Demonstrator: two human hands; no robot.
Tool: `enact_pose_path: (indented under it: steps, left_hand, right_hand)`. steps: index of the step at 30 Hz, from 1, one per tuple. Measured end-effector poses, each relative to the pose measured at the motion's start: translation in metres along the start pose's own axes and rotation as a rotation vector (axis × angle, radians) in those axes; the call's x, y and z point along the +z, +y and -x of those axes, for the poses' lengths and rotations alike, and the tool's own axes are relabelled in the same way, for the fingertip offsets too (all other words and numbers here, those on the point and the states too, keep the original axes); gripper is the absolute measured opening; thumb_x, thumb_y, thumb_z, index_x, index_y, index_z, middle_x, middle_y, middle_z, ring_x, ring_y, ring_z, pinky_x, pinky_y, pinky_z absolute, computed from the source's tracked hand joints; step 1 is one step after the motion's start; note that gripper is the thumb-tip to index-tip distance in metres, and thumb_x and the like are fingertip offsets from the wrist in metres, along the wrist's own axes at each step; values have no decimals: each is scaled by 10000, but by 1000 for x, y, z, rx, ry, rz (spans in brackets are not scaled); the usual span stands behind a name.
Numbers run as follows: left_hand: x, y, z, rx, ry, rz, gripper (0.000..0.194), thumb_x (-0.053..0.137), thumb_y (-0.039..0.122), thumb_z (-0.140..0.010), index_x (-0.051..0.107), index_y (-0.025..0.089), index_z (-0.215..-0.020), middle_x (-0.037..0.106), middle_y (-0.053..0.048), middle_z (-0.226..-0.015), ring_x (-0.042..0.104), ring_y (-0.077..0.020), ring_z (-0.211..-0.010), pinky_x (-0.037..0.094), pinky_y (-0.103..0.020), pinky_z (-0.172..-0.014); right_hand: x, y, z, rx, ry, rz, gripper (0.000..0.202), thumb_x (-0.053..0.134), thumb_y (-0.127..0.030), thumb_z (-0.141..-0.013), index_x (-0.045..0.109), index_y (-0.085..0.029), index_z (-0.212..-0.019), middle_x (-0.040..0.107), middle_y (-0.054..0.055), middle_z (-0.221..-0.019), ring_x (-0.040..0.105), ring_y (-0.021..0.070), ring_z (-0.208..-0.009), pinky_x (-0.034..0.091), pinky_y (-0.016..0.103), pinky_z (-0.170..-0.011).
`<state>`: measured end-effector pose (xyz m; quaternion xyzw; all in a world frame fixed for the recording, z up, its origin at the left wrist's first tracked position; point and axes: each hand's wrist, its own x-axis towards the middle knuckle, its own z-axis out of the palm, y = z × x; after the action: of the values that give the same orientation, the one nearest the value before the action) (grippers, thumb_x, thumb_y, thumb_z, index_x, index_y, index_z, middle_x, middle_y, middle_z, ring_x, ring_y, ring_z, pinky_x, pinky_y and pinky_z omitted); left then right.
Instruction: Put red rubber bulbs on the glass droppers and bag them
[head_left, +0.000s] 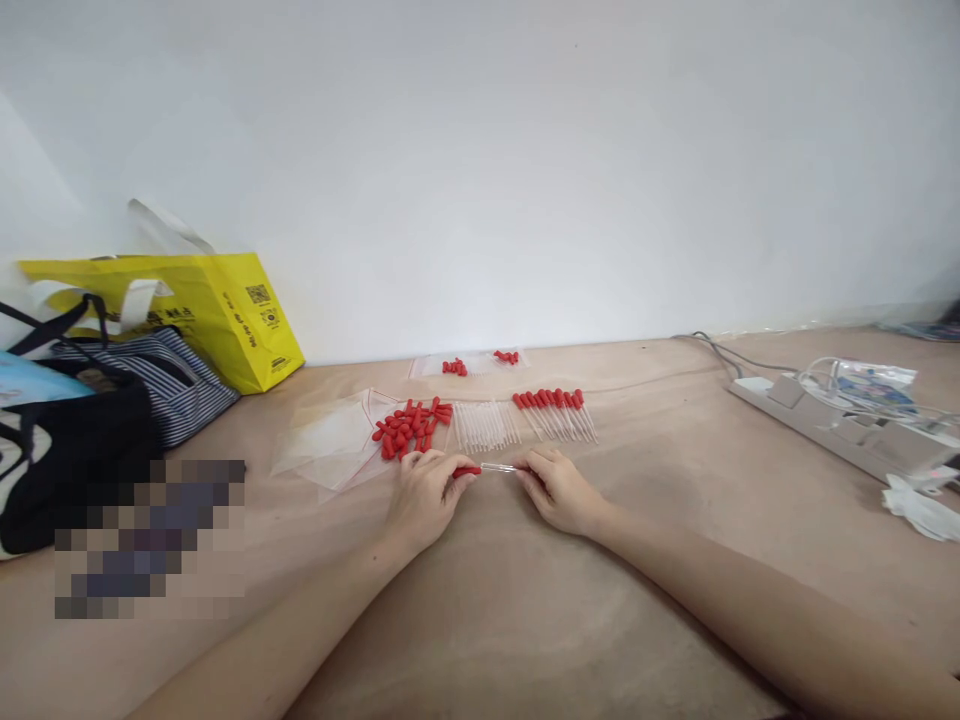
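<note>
My left hand (429, 492) is closed on a red rubber dropper bulb (468, 471). Between the thumb and fingers of my right hand (556, 490) is a clear glass dropper tube (496, 467), lying level with its left end close to the bulb; I cannot tell whether the two touch. Just beyond my left hand, a pile of red bulbs (405, 428) rests on a clear plastic bag (346, 440). Several bare glass tubes (486, 426) lie side by side in the middle. To their right is a row of droppers with red bulbs fitted (555, 400).
Small red pieces (454, 368) lie on another plastic bag (480, 366) near the wall. A yellow bag (225, 320), a striped pouch (180, 385) and a black bag (82, 450) stand at left. At right are a power strip (802, 420), cables and a crumpled white tissue (921, 508).
</note>
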<state>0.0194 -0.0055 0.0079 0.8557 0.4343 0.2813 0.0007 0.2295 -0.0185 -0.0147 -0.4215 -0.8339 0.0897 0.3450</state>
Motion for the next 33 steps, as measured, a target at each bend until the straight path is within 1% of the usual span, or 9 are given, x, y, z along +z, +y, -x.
enact_pose_path:
  steps: [3, 6, 12, 17, 21, 24, 30, 33]
  left_hand:
    - [2, 0, 0, 6, 21, 22, 138, 473, 313, -833, 583, 231, -845, 654, 12, -796, 552, -166, -760, 310, -336, -726]
    - [5, 0, 1, -34, 29, 65, 163, 453, 326, -839, 583, 228, -848, 654, 11, -803, 558, -165, -749, 329, -335, -727]
    - [8, 1, 0, -109, 30, 150, 181, 437, 306, -840, 596, 224, -868, 658, 10, -823, 574, -165, -759, 367, -332, -748]
    - [6, 1, -1, -71, 27, 166, 193, 436, 296, -842, 612, 233, -891, 666, 9, -798, 578, -163, -750, 361, -338, -744]
    - [6, 2, 0, -33, 34, 170, 174, 458, 302, -832, 617, 233, -849, 663, 13, -784, 574, -158, -753, 335, -351, -768]
    - [7, 3, 1, -16, 45, 166, 160, 479, 308, -819, 618, 228, -811, 658, 17, -746, 571, -156, -736, 317, -362, -787]
    - [6, 7, 3, 21, 70, 130, 166, 479, 314, -815, 612, 219, -785, 649, 17, -708, 563, -157, -723, 296, -379, -815]
    - [5, 11, 4, 62, 89, 108, 155, 485, 300, -812, 612, 219, -777, 646, 18, -694, 563, -153, -711, 280, -387, -837]
  right_hand:
    - [0, -3, -1, -5, -7, 3, 151, 401, -131, -833, 531, -177, -895, 591, 40, -827, 526, 147, -784, 358, 283, -707]
    - [0, -7, -1, -20, -14, 9, 153, 398, -128, -835, 527, -180, -900, 591, 31, -804, 525, 144, -771, 343, 280, -692]
    - [0, -6, -1, -8, 38, 0, 149, 379, -129, -840, 511, -172, -896, 581, 41, -817, 515, 149, -777, 334, 283, -699]
    - [-1, -6, -1, 0, -2, 1, 163, 383, -136, -845, 529, -176, -906, 583, 35, -827, 512, 138, -764, 318, 272, -690]
    - [-3, -7, -2, -4, 5, 6, 150, 411, -199, -856, 558, -181, -833, 574, 13, -735, 506, 122, -701, 297, 265, -680]
    - [-2, -6, -2, -46, 9, 46, 165, 409, -207, -860, 566, -179, -819, 574, 10, -720, 503, 115, -685, 273, 264, -673]
    - [-3, -3, -3, -195, 58, 219, 210, 387, -146, -843, 591, -173, -803, 570, 18, -704, 461, 105, -631, 211, 288, -662]
    - [-6, -4, -3, -253, 71, 249, 229, 372, -126, -832, 594, -174, -797, 570, 16, -708, 445, 100, -617, 197, 294, -659]
